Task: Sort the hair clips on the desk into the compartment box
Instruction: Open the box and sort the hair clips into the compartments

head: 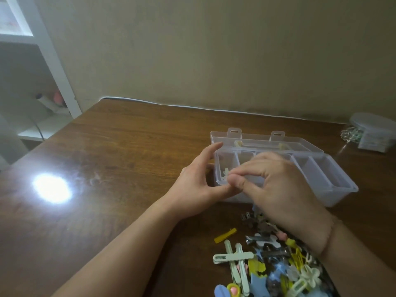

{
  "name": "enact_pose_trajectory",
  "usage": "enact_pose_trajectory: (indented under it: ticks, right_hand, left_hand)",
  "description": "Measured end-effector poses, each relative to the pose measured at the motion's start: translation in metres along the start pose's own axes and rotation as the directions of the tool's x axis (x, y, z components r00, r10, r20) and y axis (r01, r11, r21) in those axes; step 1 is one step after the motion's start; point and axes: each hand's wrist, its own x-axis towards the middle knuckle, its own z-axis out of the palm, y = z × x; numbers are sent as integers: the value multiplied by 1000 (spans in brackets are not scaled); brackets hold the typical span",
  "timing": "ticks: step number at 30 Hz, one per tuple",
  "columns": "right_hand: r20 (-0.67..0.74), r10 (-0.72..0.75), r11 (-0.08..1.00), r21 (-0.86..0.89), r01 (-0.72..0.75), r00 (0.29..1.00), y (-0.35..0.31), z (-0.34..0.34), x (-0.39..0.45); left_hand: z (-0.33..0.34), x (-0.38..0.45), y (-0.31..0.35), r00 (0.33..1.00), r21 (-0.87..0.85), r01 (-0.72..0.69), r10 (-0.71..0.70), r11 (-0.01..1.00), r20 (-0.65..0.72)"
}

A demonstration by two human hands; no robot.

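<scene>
In the head view, a clear plastic compartment box (pixel 334 185) with its lid folded back is seen lying on the brown wooden desk (pixel 128 151). The left hand (pixel 199 185) is set against the box's left end, its fingers (pixel 211 150) spread wide around the corner, probably so that the box is kept from sliding. The right hand (pixel 276 185) is held over the leftmost compartments, thumb and forefinger pinched narrow; whether a clip is held between them cannot be told. A small pale clip (pixel 225 173) is seen inside the leftmost compartment. A mixed heap of coloured plastic and metal hair clips (pixel 272 273) is left unsorted on the desk just in front of the box, with a yellow clip (pixel 225 235) lying slightly apart.
</scene>
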Motion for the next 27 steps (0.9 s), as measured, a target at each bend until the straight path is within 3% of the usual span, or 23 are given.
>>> enact_pose_trajectory:
  ticks: [5, 7, 10, 15, 18, 20, 22, 23, 25, 27]
  right_hand:
    - [-22, -285, 955, -95, 282, 958, 1, -15, -16]
    - [106, -362, 932, 8, 363, 926, -1, -20, -27]
    - [335, -363, 908, -84, 411, 870, -2, -13, -33]
    - [406, -326, 877, -206, 433, 854, 3, 6, -31]
    - [367, -343, 897, -146, 418, 864, 1, -3, -31]
    - [300, -329, 944, 71, 322, 895, -2, -20, -30]
    - [163, -197, 934, 330, 135, 967, 1, -32, -28]
    - [55, -111, 925, 371, 82, 992, 4, -32, -26]
    - [-135, -8, 976, 212, 37, 991, 13, -24, -15]
    - [-207, 29, 997, 73, -14, 978, 16, -12, -4]
  left_hand:
    - [-1, -1, 1, 1000, 2, 0, 0, 1000, -1]
    - [0, 0, 2, 1000, 10, 10, -10, 1000, -7]
    - [1, 0, 2, 1000, 19, 26, -26, 999, -9]
    - [0, 1, 1, 999, 17, 32, -32, 999, -7]
    - [0, 0, 2, 999, 3, 32, -32, 999, -4]
    - [-1, 0, 2, 1000, -16, 31, -31, 999, -1]
    - [-1, 0, 1, 1000, -19, 26, -26, 999, 4]
    - [-1, 0, 1, 1000, -16, 26, -26, 1000, 4]
    - [-1, 0, 1, 999, -12, 33, -33, 999, 1]
    - [-1, 0, 2, 999, -11, 35, -35, 999, 0]
